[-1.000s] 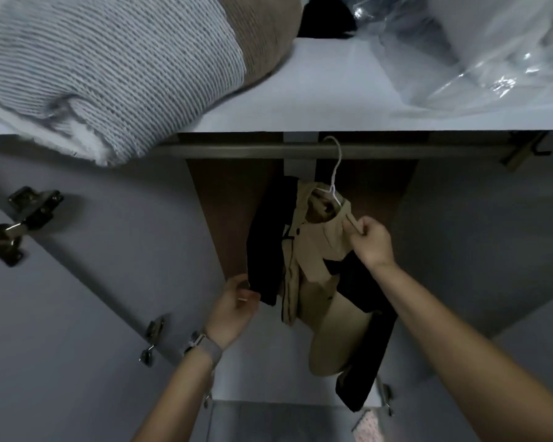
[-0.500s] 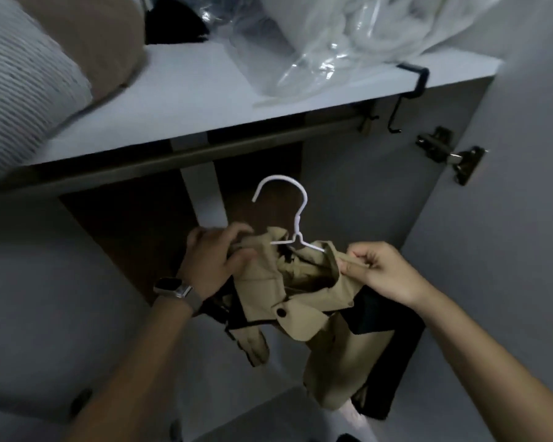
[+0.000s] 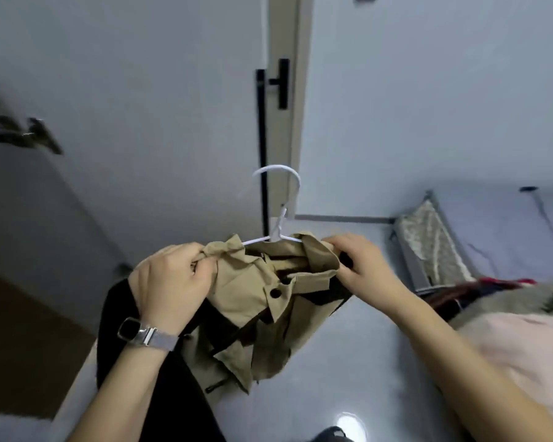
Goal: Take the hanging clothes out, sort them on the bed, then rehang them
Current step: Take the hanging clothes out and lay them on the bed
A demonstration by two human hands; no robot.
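1. Tan cotton makes up the jacket (image 3: 262, 291), which is clear of the wardrobe and carried at chest height on a white hanger (image 3: 276, 218), with darker black cloth hanging beneath it

2. Left hand (image 3: 170, 282) has its grip clenched round the bunched left shoulder of the jacket; a watch (image 3: 144, 333) sits on that wrist

3. Right hand (image 3: 361, 266) pinches the right shoulder and collar edge, so both ends of the hanger are supported through the fabric

4. Bed (image 3: 508, 330) lies to the right, already bearing some red and grey clothes (image 3: 479, 291); the closed door with its black handle (image 3: 270, 87) stands just behind the hook

5. Judged from this, the step in hand is carrying the garment over to the bed for sorting

6. To do it well, keep both shoulders level so the jacket cannot slide off one arm of the hanger, and keep the loose hem up off the floor

7. Mind the hook near the handle while turning; it could snag

8. Lay it flat apart from the pile, hook pointing outward, ready for rehanging
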